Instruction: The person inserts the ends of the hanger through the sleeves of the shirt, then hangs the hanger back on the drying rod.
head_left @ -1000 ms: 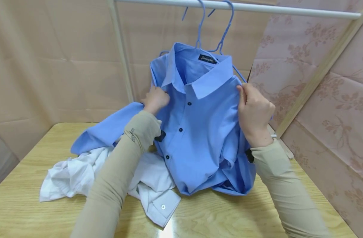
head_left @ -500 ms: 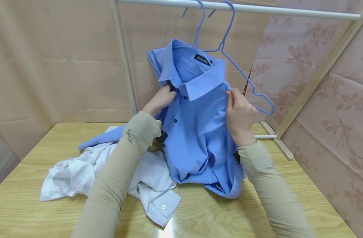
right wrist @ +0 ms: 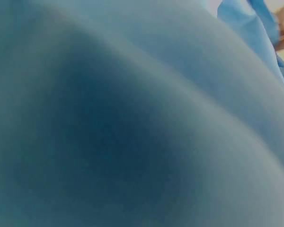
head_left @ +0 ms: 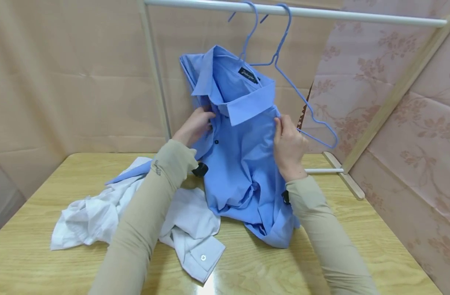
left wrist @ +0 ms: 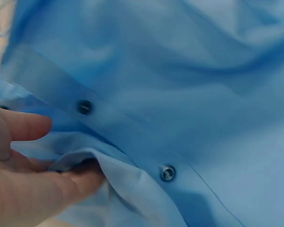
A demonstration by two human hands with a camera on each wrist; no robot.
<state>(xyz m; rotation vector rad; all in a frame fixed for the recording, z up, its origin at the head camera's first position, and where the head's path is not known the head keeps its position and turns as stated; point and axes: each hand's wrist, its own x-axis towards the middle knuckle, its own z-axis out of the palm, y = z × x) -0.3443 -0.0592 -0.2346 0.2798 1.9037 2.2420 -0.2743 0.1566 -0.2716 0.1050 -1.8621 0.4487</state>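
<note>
A blue button-up shirt (head_left: 239, 159) with a dark neck label hangs tilted in the middle of the head view. The neck of one blue wire hanger (head_left: 243, 51) goes down behind its collar; the hanger's lower part is hidden. At the front edge of the shirt, my left hand (head_left: 197, 125) has its fingers under a fold of cloth. The left wrist view shows the thumb (left wrist: 31, 126) standing apart from those fingers. On the shirt's other shoulder, my right hand (head_left: 289, 143) pinches the fabric. Blue cloth fills most of the right wrist view.
A second blue hanger (head_left: 306, 98) hangs bare from the white rail (head_left: 342, 14). A crumpled white shirt (head_left: 88, 219) lies on the wooden table (head_left: 269, 270), partly behind my left forearm. The rack's wooden foot (head_left: 344, 176) stands at the back right.
The blue shirt has shifted left with my right hand, uncovering the second hanger. Its sleeve at the left has slid inward. My left hand's thumb now shows apart from the cloth.
</note>
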